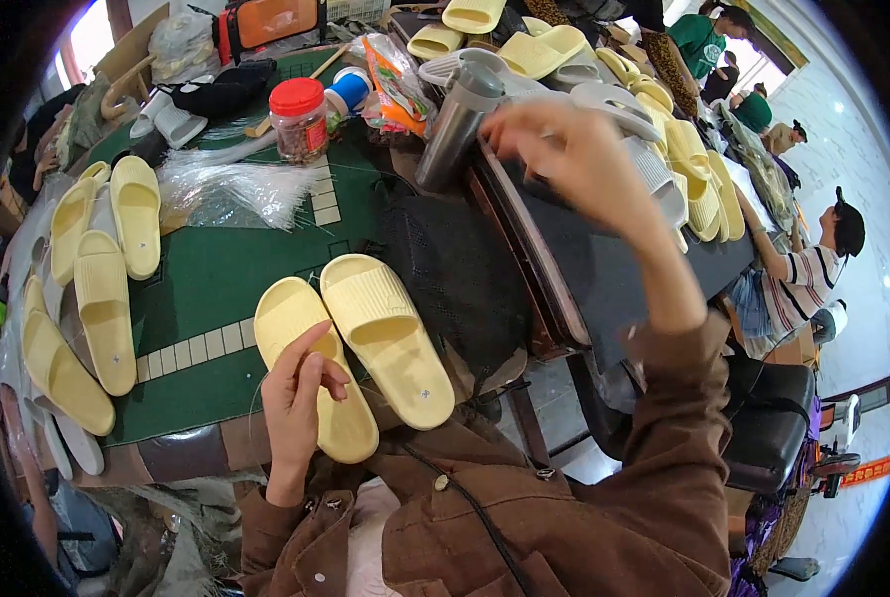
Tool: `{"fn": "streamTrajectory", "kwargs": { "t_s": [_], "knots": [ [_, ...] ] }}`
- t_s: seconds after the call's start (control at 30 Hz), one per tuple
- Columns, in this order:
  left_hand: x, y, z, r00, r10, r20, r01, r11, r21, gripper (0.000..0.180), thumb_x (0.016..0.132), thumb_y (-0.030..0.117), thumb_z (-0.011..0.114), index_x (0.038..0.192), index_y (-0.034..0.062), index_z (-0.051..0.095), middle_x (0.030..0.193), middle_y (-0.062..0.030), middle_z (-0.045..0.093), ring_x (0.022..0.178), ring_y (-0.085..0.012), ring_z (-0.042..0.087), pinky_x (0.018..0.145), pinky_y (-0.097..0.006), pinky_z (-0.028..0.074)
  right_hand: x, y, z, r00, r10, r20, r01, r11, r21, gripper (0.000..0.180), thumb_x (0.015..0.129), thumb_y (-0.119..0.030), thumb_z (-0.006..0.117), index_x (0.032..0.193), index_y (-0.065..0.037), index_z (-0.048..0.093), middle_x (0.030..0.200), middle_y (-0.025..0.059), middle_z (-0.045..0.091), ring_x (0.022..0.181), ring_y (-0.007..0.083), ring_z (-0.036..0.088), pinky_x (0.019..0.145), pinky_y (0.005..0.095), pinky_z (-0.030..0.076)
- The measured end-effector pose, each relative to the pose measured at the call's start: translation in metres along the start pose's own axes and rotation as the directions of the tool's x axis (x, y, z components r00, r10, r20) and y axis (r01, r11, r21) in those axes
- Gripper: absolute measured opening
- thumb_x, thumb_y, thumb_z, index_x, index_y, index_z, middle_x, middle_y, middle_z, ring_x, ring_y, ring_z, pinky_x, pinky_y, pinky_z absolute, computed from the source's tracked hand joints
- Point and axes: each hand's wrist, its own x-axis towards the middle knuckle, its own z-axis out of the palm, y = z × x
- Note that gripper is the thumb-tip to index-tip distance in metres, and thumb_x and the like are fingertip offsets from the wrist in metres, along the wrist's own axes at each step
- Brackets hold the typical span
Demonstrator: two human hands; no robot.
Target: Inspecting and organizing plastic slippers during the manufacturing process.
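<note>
Two pale yellow slide slippers [390,343] lie side by side on the table's near edge, toes away from me. Over the left slipper [291,308] is my left hand [304,393], index finger and thumb stretched out and apart, other fingers partly curled. No held thing shows in it, though a thin clear strand hangs by its wrist. Thin strand ends also stick up near the slippers' toes. My right hand [555,149] is raised at the right, beside a steel tumbler [460,119]. Motion smears its fingers, so whether they hold anything is unclear.
A bundle of clear plastic strands [241,189] lies on the green mat [206,284], near a red-lidded jar [298,119] and a blue spool [347,90]. More yellow slippers [105,308] line the left edge. Another slipper pile [699,164] covers the black table at right. Several people sit beyond.
</note>
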Motion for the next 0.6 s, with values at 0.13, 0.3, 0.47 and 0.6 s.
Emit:
{"fn": "streamTrajectory", "kwargs": {
  "t_s": [0.13, 0.3, 0.47, 0.6],
  "knots": [
    [0.006, -0.004, 0.007, 0.998, -0.041, 0.053, 0.041, 0.999, 0.011, 0.028, 0.098, 0.007, 0.041, 0.12, -0.0013, 0.056, 0.072, -0.0062, 0.062, 0.06, -0.008, 0.054, 0.058, -0.021, 0.046, 0.085, 0.131, -0.042, 0.985, -0.148, -0.084, 0.103, 0.913, -0.395, 0.023, 0.088, -0.011, 0.051, 0.106, -0.004, 0.064, 0.091, 0.0073, 0.068, 0.079, 0.0144, 0.065, 0.069, 0.0267, 0.051],
    [0.012, -0.002, -0.003, 0.999, -0.032, 0.027, 0.029, 0.994, 0.102, 0.027, 0.096, 0.002, 0.041, 0.117, -0.0019, 0.058, 0.071, -0.0054, 0.061, 0.061, -0.0081, 0.055, 0.058, -0.021, 0.046, 0.146, 0.233, -0.027, 0.994, -0.001, 0.112, 0.082, 0.688, -0.721, 0.033, 0.087, -0.009, 0.051, 0.118, -0.01, 0.06, 0.113, 0.0129, 0.063, 0.104, 0.0303, 0.059, 0.091, 0.0379, 0.045],
    [0.014, -0.011, -0.007, 0.996, -0.079, 0.036, 0.068, 0.97, 0.234, 0.027, 0.093, -0.002, 0.044, 0.115, -0.0017, 0.059, 0.07, -0.006, 0.061, 0.061, -0.0094, 0.057, 0.058, -0.023, 0.048, 0.16, 0.284, 0.009, 0.99, -0.068, 0.125, 0.138, 0.659, -0.739, 0.051, 0.084, -0.011, 0.059, 0.132, -0.022, 0.047, 0.113, 0.0116, 0.059, 0.105, 0.0307, 0.056, 0.087, 0.0422, 0.047],
    [0.02, -0.015, -0.004, 0.994, -0.095, 0.062, 0.074, 0.96, 0.271, 0.026, 0.093, -0.002, 0.045, 0.114, -0.0016, 0.061, 0.07, -0.0062, 0.061, 0.061, -0.0101, 0.058, 0.058, -0.024, 0.048, 0.169, 0.29, 0.024, 0.961, 0.121, 0.248, 0.136, 0.574, -0.808, 0.048, 0.083, -0.014, 0.059, 0.128, -0.027, 0.05, 0.105, 0.0085, 0.061, 0.1, 0.029, 0.06, 0.08, 0.0428, 0.05]
  ]
}}
